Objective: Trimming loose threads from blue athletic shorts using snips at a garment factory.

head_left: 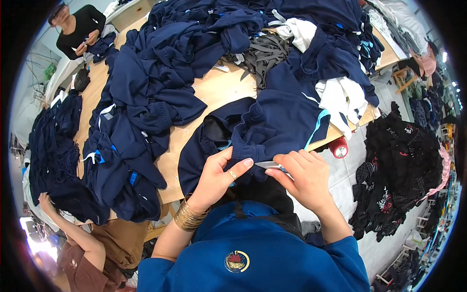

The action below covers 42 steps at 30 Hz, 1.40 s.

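Observation:
My left hand (220,174), with a ring and several gold bangles at the wrist, pinches the ribbed hem of a navy garment (272,121) that lies on the wooden table (221,90) in front of me. My right hand (302,176) grips a small metal thread snipper (268,165), its tip touching the hem right beside my left thumb. The garment has a light blue stripe and a white line on its right side.
Heaps of navy garments (160,63) cover the table, with white (343,100) and grey (265,53) pieces among them. A red-capped bottle (339,147) stands by the table edge. Black clothes (399,165) are piled at right. A person in black stands far left, another in brown near left.

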Available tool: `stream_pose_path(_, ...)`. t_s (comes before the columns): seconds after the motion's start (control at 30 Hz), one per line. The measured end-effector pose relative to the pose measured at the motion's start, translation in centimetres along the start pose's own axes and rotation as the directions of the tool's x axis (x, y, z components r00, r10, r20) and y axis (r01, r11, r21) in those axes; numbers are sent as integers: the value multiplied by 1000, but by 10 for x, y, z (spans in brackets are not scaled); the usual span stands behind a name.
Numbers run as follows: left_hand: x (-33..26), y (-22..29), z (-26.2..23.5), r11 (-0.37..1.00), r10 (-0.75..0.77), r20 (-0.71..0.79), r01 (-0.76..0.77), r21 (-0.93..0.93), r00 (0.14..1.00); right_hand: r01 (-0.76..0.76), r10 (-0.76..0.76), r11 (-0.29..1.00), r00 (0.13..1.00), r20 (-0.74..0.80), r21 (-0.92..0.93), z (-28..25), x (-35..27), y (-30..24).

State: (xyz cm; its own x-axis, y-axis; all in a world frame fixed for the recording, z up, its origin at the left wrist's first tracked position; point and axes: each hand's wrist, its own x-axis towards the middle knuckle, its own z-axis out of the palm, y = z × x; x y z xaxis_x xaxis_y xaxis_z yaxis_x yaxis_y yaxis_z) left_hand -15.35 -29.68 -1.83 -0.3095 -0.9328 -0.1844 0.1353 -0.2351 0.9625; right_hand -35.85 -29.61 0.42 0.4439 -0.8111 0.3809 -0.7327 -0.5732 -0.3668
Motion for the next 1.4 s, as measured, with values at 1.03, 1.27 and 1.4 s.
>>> stream_pose_path(1.03,-10,-28,-96,771,-76,-378,-186,-609,923,-454,467,676,873,139,580,83,31,70)
stream_pose_path(1.27,15,-53,-132,1000,-6,-557,20,18,831,-398,377,708,911,164,584,117,2,50)
stream_pose_path(1.4,13,-63,-138,795,393,-693,154,586,604,-391,356,719,917,180,574,121,-5,42)
